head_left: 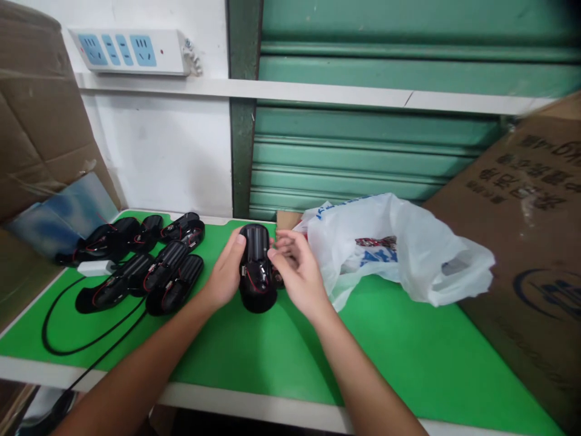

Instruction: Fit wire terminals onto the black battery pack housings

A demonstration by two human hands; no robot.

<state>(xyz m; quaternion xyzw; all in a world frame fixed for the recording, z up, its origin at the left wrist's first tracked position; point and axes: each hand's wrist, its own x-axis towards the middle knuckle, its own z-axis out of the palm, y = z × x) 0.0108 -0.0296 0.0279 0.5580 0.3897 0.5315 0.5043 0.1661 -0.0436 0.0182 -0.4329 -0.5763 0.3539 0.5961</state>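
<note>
One green roller shutter [376, 130], seen beyond both grips; beneath them, noted the green-topped counter [281, 363]. Found cardboard boxes [521, 248] far out on either side of the grips, and a crumpled white plastic bag [363, 227] just right of the right grip [302, 275]. Saw several grouped black devices [177, 287] left of the left grip [227, 272], wired faces up, probably to spare the wires from pressing on the counter. Saw one held black device [256, 242] between the two grips, turned face-on, likely for a clear view of its wiring. Found the left grip closed around its left edge, thumb at the front; found the right grip half curled, thumb at the right edge, but could not tell of anything pinched there. Spotted a white block [96, 268] left of the left grip, beside the grouped devices, and, smallest, thin red wires [145, 282] on them.
</note>
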